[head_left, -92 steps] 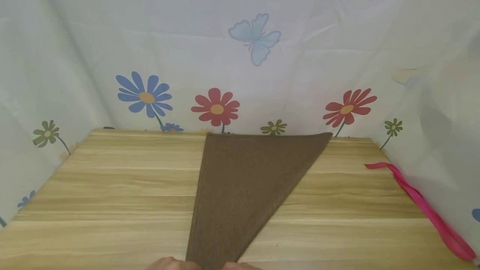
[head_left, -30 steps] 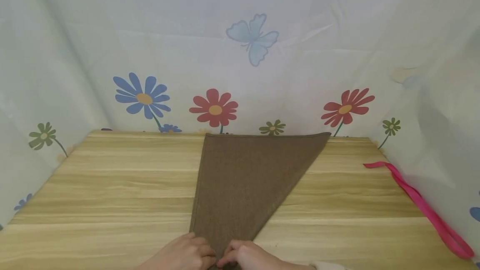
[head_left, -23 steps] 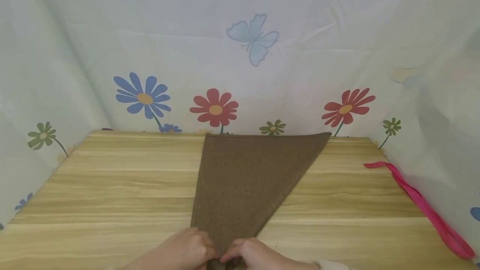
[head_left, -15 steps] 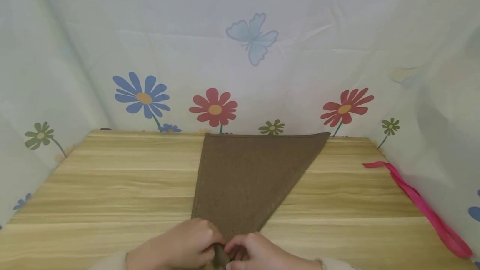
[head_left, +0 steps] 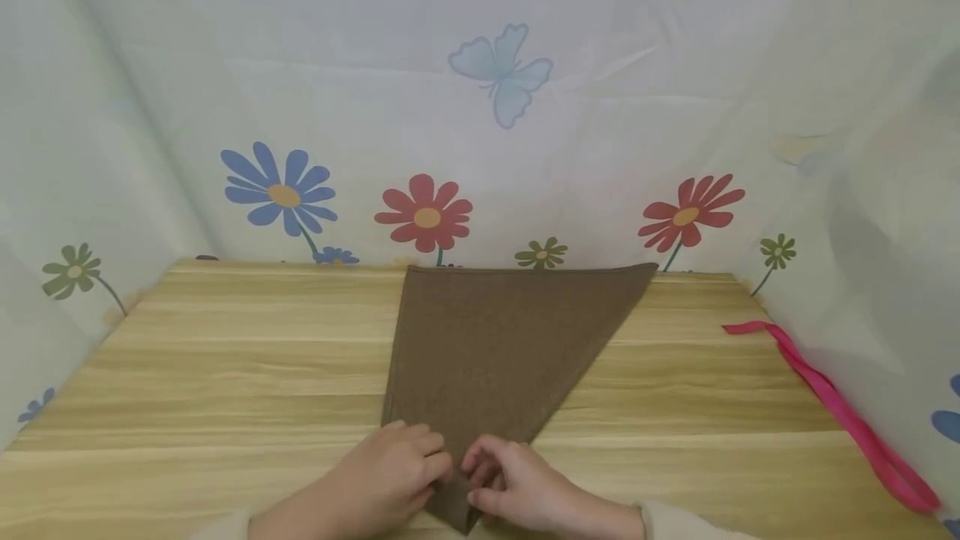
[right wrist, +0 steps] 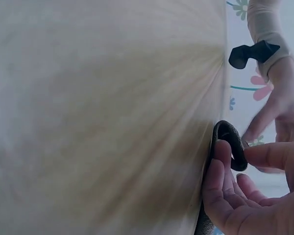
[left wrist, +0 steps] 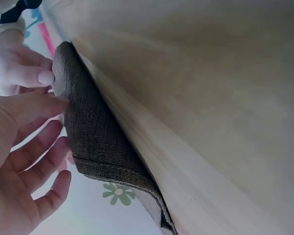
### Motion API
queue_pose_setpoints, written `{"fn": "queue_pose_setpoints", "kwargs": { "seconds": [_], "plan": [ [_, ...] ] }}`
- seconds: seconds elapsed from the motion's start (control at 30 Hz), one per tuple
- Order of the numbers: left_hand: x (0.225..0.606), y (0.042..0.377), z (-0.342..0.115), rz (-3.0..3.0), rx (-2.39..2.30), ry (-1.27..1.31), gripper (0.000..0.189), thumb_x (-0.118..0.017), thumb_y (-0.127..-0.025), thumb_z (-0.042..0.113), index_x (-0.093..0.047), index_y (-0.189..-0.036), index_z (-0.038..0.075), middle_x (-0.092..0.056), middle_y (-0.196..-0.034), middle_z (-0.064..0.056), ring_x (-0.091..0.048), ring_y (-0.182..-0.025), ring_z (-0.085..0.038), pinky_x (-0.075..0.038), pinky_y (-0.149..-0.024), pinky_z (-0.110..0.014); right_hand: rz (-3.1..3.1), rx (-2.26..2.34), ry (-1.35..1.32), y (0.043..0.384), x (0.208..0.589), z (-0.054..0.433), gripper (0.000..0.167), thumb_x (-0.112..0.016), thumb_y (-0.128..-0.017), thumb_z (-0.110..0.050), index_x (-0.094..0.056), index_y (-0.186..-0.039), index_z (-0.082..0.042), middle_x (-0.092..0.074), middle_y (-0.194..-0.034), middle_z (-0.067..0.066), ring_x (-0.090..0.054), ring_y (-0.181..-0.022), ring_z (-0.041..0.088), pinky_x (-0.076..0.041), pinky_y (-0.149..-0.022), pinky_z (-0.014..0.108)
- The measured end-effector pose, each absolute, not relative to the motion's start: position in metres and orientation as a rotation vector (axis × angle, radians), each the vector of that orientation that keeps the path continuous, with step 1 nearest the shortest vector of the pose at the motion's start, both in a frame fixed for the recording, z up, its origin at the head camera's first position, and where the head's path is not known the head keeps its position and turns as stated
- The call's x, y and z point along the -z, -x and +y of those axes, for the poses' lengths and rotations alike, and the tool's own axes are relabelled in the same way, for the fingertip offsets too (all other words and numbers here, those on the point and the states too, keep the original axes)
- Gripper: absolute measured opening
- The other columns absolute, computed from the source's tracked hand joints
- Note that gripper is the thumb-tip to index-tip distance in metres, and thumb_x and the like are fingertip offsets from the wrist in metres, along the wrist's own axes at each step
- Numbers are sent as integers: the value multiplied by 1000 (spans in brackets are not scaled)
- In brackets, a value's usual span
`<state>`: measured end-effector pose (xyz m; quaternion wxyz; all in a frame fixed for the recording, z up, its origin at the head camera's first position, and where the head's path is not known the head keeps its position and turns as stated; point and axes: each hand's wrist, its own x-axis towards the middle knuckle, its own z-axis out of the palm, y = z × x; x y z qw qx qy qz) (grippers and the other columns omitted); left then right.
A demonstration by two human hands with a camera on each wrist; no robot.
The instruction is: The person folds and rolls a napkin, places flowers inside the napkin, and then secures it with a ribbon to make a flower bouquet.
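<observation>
Head view, and looking down on a brown cloth [head_left: 495, 357], lying flat over most of its length on the wooden table [head_left: 262, 373], spreading broad at 12 o'clock and tapering to a narrow end [head_left: 452, 509] at 6. Running its long axis from about 12 down to 6, so pointing that narrow end back at the wearer, right between the hands. Flanking it from both sides: having the left hand [head_left: 390, 473] at about 10 o'clock of the tip, the right hand [head_left: 528, 486] at about 2.

Going to the right wrist view: pinching a curl of cloth between right thumb and fingers, leaving a hollow loop in the fold. Over to the left wrist view: touching the cloth with the left thumb, fanning the other fingers loose and fairly wide. Not being able to tell a true pinch from a mere touch there, with the index partly hidden.

Judging the right hand nearer, touching right at the curl. Hinging, probably, on this: lying low between both thumbs, and stretching away towards 12.

Spotting a pink ribbon [head_left: 840, 407] too, trailing well apart from 2 to 3 o'clock.
</observation>
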<state>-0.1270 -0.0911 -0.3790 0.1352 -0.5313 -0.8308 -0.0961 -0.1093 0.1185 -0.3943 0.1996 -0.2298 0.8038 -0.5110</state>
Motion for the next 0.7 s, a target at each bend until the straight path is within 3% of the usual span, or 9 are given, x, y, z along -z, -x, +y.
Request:
{"fn": "queue_pose_setpoints", "kwargs": {
  "seconds": [0.23, 0.43, 0.7],
  "plan": [
    [383, 124, -95, -2351, 173, 1600, 12, -73, -73, 19, -70, -84, 20, -62, -83, 12, -55, -77, -3, -37, -60, -16, 2240, 1463, 664, 108, 393, 121, 17, -61, -80, 6, -54, -92, -4, -57, -81, 1, -54, -51, 1, -45, -48, 16],
    [385, 125, -95, -2363, 142, 1611, 11, -71, -75, 18, -70, -86, 19, -64, -86, 11, -56, -81, -5, -37, -61, -18, 2356, 1355, 693, 106, 393, 122, 10, -67, -79, -5, -61, -87, -8, -56, -82, -6, -46, -50, -3, -40, -47, 14],
    [383, 127, -92, -2399, 51, 1620, 11, -69, -77, 19, -69, -87, 19, -62, -83, 12, -53, -79, -4, -38, -61, -21, 2419, 1287, 651, 102, 394, 121, 22, -74, -74, -15, -61, -92, -12, -49, -88, -6, -45, -58, -3, -42, -55, 15]
  ]
}}
